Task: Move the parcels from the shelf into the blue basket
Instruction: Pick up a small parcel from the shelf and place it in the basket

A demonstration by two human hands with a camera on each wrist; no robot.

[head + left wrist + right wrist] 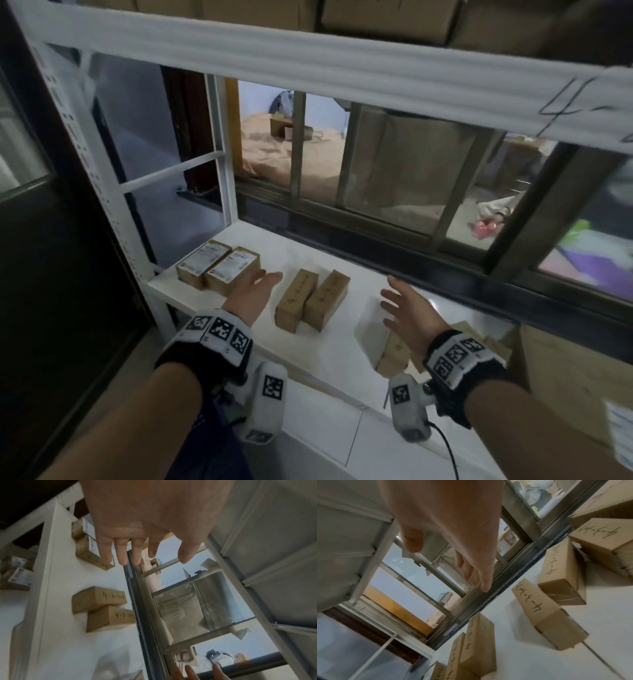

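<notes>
White shelf (342,339): two plain parcels (310,298) side by side between the hands, untouched. Left hand (251,294), fingers straight, empty, just beside two labelled parcels (219,267). Right hand (407,308) spread, empty.

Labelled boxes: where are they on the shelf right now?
In the head view, the two labelled boxes lie side by side at the shelf's far left end, just left of the left hand and the plain box pair.

A parcel storeroom with metal racking.

White steel shelf (342,274) carries small cardboard parcels (311,299), hand-numbered in marker or bearing printed labels (233,262); larger cartons (383,17) sit on the tier above, before a sliding window (394,171).
</notes>
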